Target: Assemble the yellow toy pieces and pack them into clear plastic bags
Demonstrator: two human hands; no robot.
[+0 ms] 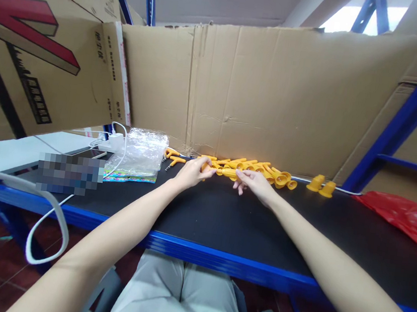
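A heap of small yellow plastic parts [256, 169] lies along the back of the black table [223, 218], against a cardboard wall. My left hand [192, 172] reaches into the left end of the heap, its fingers pinched on one yellow part [207, 166]. My right hand [254, 183] rests at the middle of the heap, fingers curled and touching a yellow part [229, 173]; whether it grips that part is unclear. Two yellow cap-shaped pieces [322, 185] stand apart to the right.
A clear plastic bag [143, 150] on colourful packets sits at the left with a white charger [114, 142], cables and a phone. A red plastic bag [406, 215] lies at the right. Cardboard boxes [35, 48] overhang the left; blue rack posts [406, 119] frame the right.
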